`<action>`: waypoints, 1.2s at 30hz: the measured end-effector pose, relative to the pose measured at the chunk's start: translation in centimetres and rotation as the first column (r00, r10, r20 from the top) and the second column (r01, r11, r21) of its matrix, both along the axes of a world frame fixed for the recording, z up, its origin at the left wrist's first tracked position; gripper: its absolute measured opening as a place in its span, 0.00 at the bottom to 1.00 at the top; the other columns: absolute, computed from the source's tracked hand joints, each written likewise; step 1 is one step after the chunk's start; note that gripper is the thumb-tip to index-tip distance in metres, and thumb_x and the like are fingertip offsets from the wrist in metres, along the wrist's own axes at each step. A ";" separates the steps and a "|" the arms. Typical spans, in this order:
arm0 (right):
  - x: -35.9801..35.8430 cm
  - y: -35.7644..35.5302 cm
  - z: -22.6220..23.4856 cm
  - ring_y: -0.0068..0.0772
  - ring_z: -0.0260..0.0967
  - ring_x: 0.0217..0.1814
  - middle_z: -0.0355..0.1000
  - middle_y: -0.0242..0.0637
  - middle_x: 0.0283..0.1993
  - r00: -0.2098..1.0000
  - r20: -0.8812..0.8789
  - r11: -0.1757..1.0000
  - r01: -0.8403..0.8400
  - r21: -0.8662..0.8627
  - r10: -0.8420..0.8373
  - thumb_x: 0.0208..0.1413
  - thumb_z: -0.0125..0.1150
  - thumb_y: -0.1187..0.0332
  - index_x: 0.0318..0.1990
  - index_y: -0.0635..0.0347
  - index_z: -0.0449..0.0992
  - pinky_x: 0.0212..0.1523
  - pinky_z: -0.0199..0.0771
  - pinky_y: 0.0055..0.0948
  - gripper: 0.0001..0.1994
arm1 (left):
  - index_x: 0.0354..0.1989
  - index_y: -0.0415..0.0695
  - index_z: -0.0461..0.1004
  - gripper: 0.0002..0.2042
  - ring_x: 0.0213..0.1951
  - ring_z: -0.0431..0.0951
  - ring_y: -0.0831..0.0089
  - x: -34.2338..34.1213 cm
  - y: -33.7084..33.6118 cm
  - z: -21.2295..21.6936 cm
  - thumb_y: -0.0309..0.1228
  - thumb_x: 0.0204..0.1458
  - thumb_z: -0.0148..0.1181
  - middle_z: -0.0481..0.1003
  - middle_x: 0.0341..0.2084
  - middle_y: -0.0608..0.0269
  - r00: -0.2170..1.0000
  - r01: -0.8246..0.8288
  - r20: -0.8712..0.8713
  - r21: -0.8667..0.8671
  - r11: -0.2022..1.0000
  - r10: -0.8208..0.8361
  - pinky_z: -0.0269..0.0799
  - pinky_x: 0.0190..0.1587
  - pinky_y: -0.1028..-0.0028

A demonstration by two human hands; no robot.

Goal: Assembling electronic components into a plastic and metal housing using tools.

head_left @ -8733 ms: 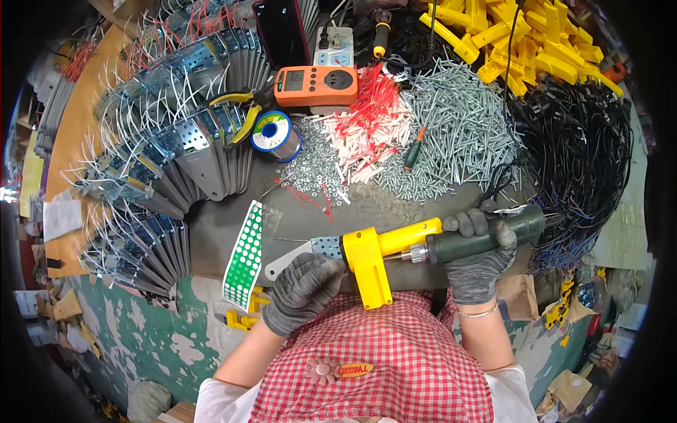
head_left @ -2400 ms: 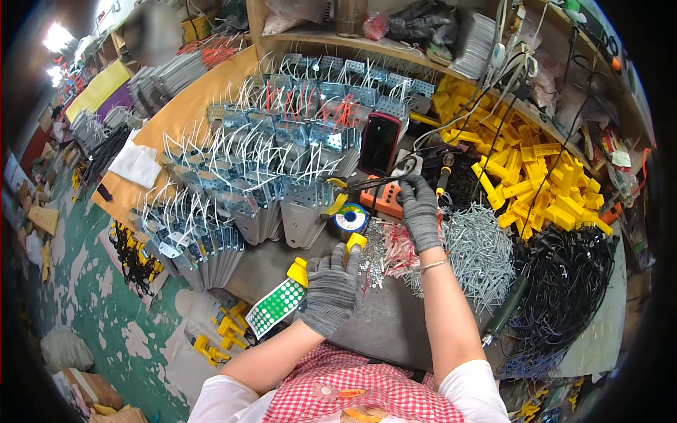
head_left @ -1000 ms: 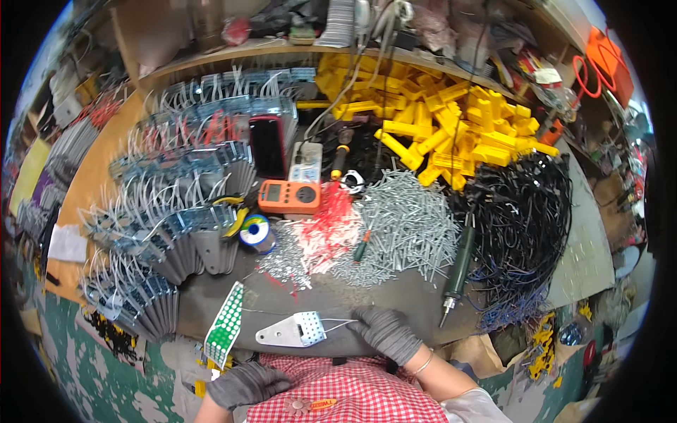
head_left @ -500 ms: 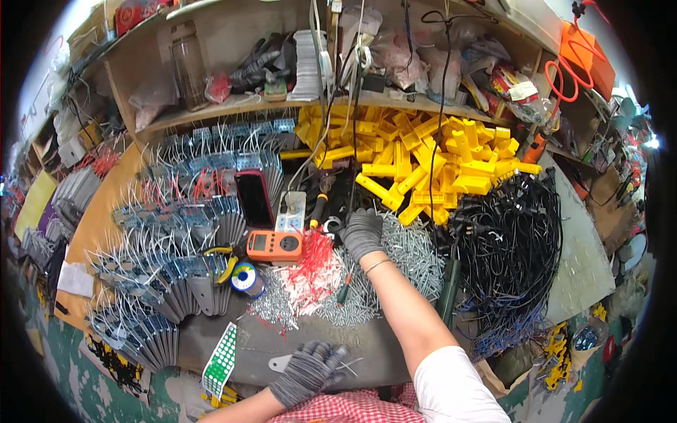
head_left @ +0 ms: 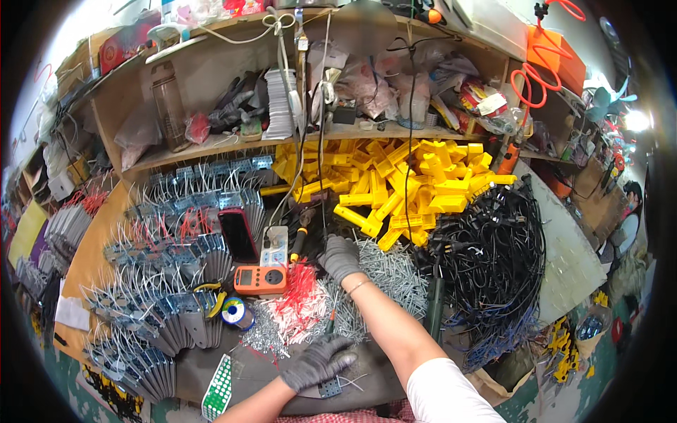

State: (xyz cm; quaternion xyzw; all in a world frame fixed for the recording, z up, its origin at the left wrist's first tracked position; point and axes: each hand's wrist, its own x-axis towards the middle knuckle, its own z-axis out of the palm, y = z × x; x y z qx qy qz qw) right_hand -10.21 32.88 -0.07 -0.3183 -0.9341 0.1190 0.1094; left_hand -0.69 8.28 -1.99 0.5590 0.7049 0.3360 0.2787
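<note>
My left hand (head_left: 319,363), in a grey knit glove, lies low over the dark work mat with its fingers bent round a small metal bracket (head_left: 329,388). White wires stick out from the bracket's right side; the hand covers the rest of it. My right hand (head_left: 340,258), gloved alike, reaches to the far edge of a heap of long silver screws (head_left: 381,282), beside a hanging black cord. Its fingers are curled and their tips are hidden, so anything in them cannot be made out. Between the hands are red-and-white small parts (head_left: 296,303) and a thin screwdriver (head_left: 331,323).
Rows of wired metal brackets (head_left: 155,310) fill the left. An orange meter (head_left: 260,280), a phone (head_left: 238,235) and a solder spool (head_left: 237,313) stand beside them. Yellow plastic housings (head_left: 395,183) are heaped at the back, black cables (head_left: 493,254) at right. Cords hang from above.
The whole view has shifted, with the bench lower in it. My left hand has moved farther across the mat and the bracket under it has turned. My right hand stays near the same spot.
</note>
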 end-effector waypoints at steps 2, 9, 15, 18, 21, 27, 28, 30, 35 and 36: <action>0.5 -0.1 -0.1 0.58 0.77 0.39 0.79 0.49 0.34 0.971 -0.228 0.996 -0.066 0.053 0.077 0.51 0.64 0.55 0.41 0.56 0.77 0.43 0.78 0.50 0.17 | 0.58 0.44 0.72 0.25 0.55 0.73 0.52 1.0 -1.5 0.2 0.49 0.60 0.58 0.74 0.52 0.48 0.990 0.062 -0.136 0.126 0.990 -0.045 0.67 0.60 0.60; 7.6 1.2 0.4 0.54 0.78 0.41 0.79 0.48 0.37 0.830 -0.550 0.994 -0.106 0.008 0.093 0.54 0.61 0.64 0.38 0.58 0.80 0.45 0.78 0.48 0.09 | 0.55 0.45 0.74 0.32 0.59 0.66 0.45 4.4 -3.4 -3.6 0.49 0.42 0.65 0.70 0.56 0.51 0.848 -0.074 -0.528 -0.173 0.982 -0.029 0.64 0.58 0.43; 22.7 -7.0 1.3 0.50 0.75 0.42 0.76 0.44 0.39 0.860 0.122 0.868 -0.492 -0.059 0.496 0.52 0.62 0.66 0.40 0.56 0.80 0.47 0.77 0.44 0.09 | 0.49 0.49 0.78 0.22 0.54 0.69 0.46 5.1 -3.8 -2.4 0.45 0.45 0.66 0.74 0.51 0.56 0.825 -0.170 -0.541 0.038 0.985 0.164 0.66 0.52 0.47; 27.3 -9.1 -1.4 0.50 0.74 0.45 0.74 0.43 0.43 0.867 -0.032 0.863 -0.499 -0.078 0.498 0.50 0.63 0.69 0.38 0.54 0.79 0.48 0.76 0.45 0.07 | 0.45 0.50 0.80 0.17 0.52 0.72 0.50 4.4 -3.3 -4.3 0.43 0.49 0.66 0.77 0.46 0.58 0.916 -0.178 -0.325 0.201 0.963 0.237 0.67 0.52 0.50; 28.5 -9.0 -2.9 0.49 0.74 0.40 0.73 0.45 0.39 0.900 -0.139 0.893 -0.430 -0.131 0.413 0.50 0.66 0.62 0.38 0.56 0.77 0.42 0.77 0.44 0.11 | 0.45 0.53 0.81 0.13 0.50 0.75 0.54 5.0 -2.8 -4.4 0.43 0.55 0.64 0.80 0.41 0.57 0.938 -0.279 -0.145 0.221 0.934 0.315 0.68 0.54 0.55; 27.8 -9.2 -0.3 0.25 0.69 0.54 0.73 0.31 0.50 0.933 -0.323 -0.022 -0.330 -0.944 -0.161 0.46 0.78 0.53 0.49 0.61 0.75 0.56 0.70 0.30 0.28 | 0.51 0.40 0.74 0.19 0.50 0.72 0.44 4.6 -1.1 -1.3 0.40 0.59 0.53 0.73 0.46 0.41 0.928 -0.206 -0.305 0.061 0.977 0.214 0.62 0.57 0.49; 27.5 -9.8 -0.2 0.25 0.69 0.54 0.73 0.31 0.50 0.936 -0.315 -0.033 -0.324 -0.946 -0.158 0.46 0.78 0.53 0.49 0.61 0.75 0.56 0.70 0.30 0.28 | 0.51 0.40 0.74 0.19 0.50 0.72 0.44 4.8 -0.9 -1.5 0.40 0.59 0.53 0.73 0.46 0.41 0.929 -0.213 -0.300 0.051 0.976 0.218 0.62 0.57 0.49; 26.8 -10.7 -0.2 0.28 0.68 0.55 0.71 0.34 0.52 0.882 -0.470 0.294 -0.437 -0.850 -0.048 0.41 0.82 0.56 0.50 0.62 0.74 0.59 0.68 0.33 0.32 | 0.50 0.38 0.75 0.20 0.49 0.72 0.46 5.1 -0.8 -1.9 0.40 0.56 0.53 0.74 0.45 0.42 0.856 -0.200 -0.498 -0.074 0.977 0.137 0.62 0.56 0.49; 26.4 -10.3 -2.1 0.32 0.69 0.59 0.72 0.36 0.54 0.911 -0.379 0.737 -0.370 -0.566 0.166 0.39 0.83 0.58 0.53 0.61 0.73 0.63 0.68 0.34 0.34 | 0.47 0.41 0.77 0.21 0.55 0.70 0.48 5.2 -1.8 -1.4 0.45 0.53 0.55 0.74 0.48 0.47 0.809 -0.107 -0.585 -0.063 0.992 0.050 0.60 0.56 0.45; 26.4 -10.2 -2.6 0.32 0.69 0.59 0.73 0.36 0.53 0.911 -0.387 0.639 -0.383 -0.667 0.141 0.39 0.83 0.59 0.53 0.60 0.73 0.62 0.68 0.34 0.34 | 0.46 0.40 0.78 0.22 0.55 0.70 0.48 5.2 -2.2 -1.0 0.46 0.52 0.56 0.73 0.50 0.47 0.793 -0.046 -0.607 0.007 0.999 0.041 0.60 0.57 0.45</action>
